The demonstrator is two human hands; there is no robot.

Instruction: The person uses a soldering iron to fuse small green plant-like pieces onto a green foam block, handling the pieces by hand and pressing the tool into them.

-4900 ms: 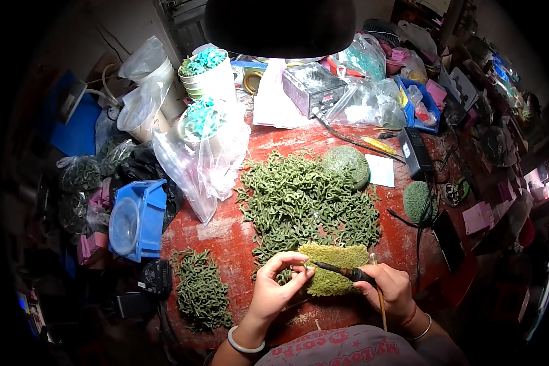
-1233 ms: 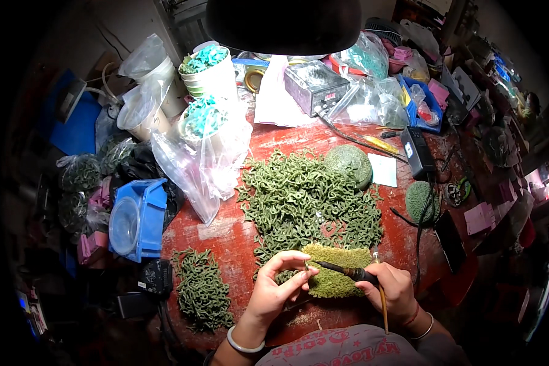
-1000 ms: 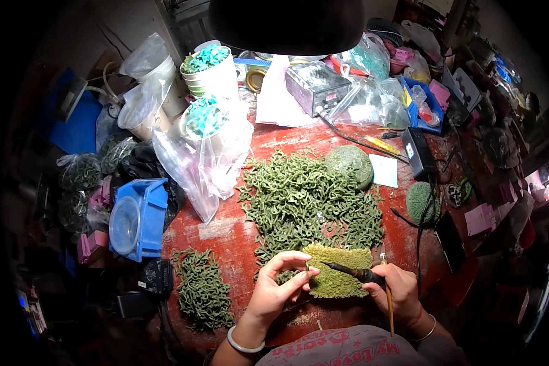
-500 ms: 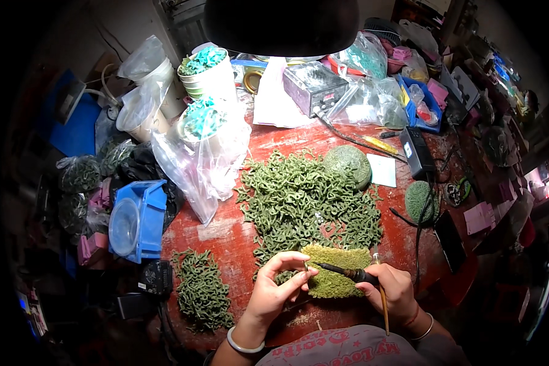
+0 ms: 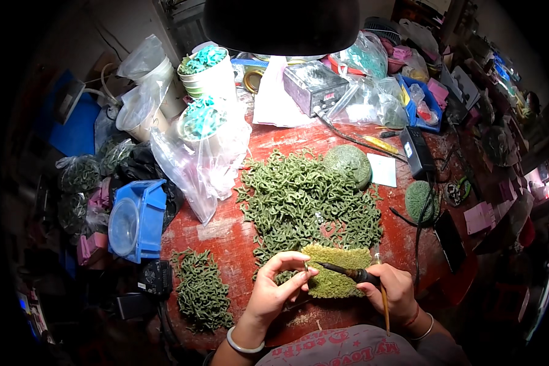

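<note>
My left hand (image 5: pixel 279 282) pinches a tiny piece between thumb and fingertips; it is too small to make out. My right hand (image 5: pixel 394 289) grips a black-handled pen like a soldering iron (image 5: pixel 348 272), its thin tip pointing left at the left hand's fingertips. A slim wooden stick (image 5: pixel 384 308) also stands upright in the right hand's grasp. Beneath the pen lies a rough yellow-green pad (image 5: pixel 341 287). Beyond it spreads a large heap of small curled green pieces (image 5: pixel 293 201). To the left is a smaller pile of similar pieces (image 5: pixel 202 293).
A round green pad (image 5: pixel 348 163) stands at the heap's far right. A dusty control box (image 5: pixel 316 87) with a cord sits at the back. Left are a blue bin (image 5: pixel 141 213), plastic bags (image 5: pixel 195 177) and buckets (image 5: pixel 208 82). A phone (image 5: pixel 449 240) lies on the right.
The pen has shifted very slightly to the right, its tip a little farther from my left fingertips. Both hands otherwise keep their place and grip.
</note>
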